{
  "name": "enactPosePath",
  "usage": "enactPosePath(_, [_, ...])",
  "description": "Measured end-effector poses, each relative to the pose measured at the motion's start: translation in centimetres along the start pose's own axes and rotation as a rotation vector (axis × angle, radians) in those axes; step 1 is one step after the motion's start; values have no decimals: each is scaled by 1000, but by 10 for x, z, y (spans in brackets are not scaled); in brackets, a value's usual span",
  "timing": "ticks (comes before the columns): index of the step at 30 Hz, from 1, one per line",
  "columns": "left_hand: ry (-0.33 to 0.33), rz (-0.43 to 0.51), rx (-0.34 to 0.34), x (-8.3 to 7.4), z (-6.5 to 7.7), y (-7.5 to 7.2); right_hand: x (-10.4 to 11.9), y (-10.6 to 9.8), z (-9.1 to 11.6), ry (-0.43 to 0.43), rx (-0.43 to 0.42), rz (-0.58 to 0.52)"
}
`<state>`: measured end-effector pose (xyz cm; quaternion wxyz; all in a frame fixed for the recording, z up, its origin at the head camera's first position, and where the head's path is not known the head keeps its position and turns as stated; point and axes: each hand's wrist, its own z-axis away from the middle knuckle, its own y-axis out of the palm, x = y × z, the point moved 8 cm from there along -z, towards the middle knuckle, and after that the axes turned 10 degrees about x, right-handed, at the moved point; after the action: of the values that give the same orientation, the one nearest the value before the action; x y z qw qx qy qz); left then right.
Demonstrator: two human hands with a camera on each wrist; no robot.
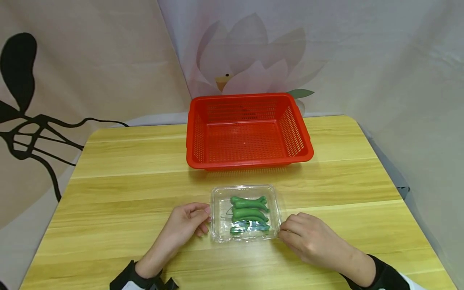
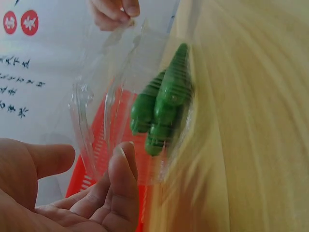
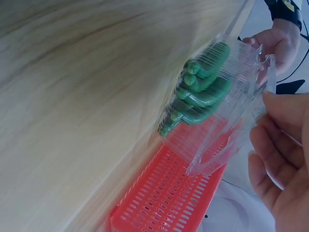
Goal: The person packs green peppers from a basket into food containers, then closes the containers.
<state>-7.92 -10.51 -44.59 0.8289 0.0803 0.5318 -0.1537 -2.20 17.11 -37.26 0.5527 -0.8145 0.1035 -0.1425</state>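
Note:
A clear plastic clamshell box (image 1: 221,235) lies on the table with several green peppers (image 1: 249,213) inside. Its lid (image 2: 113,104) covers them; in both wrist views a gap shows between lid and base along the rim. At the box's left side is my left hand (image 1: 190,221), thumb and fingers apart, fingertips at or very near the edge. My right hand (image 1: 308,239) pinches the rim at the right side, near the front corner. The right wrist view shows that thumb and finger (image 3: 258,137) meeting at the plastic edge.
Behind the box stands a red perforated plastic basket (image 1: 250,161) on the wooden table (image 1: 137,193). No contents show in it. A printed cloth (image 1: 362,60) hangs behind and beside the table.

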Motion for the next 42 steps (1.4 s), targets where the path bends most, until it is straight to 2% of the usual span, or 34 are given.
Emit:
enactPosePath(9, [-28, 12, 117, 8, 11, 12, 1, 2, 1, 2, -4, 24])
enactPosePath(16, [-26, 54, 146, 10, 12, 18, -3, 8, 4, 51, 33, -15])
enactPosePath(20, [-22, 62, 142, 11, 11, 18, -6, 6, 5, 92, -21, -90])
enactPosePath(24, [-16, 66, 142, 12, 11, 19, -19, 0, 9, 236, -125, -298])
enactPosePath(27, [-15, 70, 136, 12, 12, 18, -38, -1, 19, 474, -164, -487])
enactPosePath(29, [-12, 72, 130, 12, 12, 18, -51, 4, 28, 653, -129, -615])
enactPosePath(31, [-8, 71, 128, 12, 12, 18, -60, 13, 37, 818, -51, -747])
enactPosePath(33, [-4, 73, 130, 12, 12, 19, -63, 23, 44, 916, 46, -864])
enactPosePath(35, [-1, 75, 130, 12, 12, 19, -64, 32, 47, 963, 127, -952])
enactPosePath(37, [-1, 79, 132, 13, 12, 19, -64, 39, 48, 979, 173, -1008])
enactPosePath(42, [-3, 86, 127, 13, 12, 19, -62, 48, 47, 977, 209, -1056])
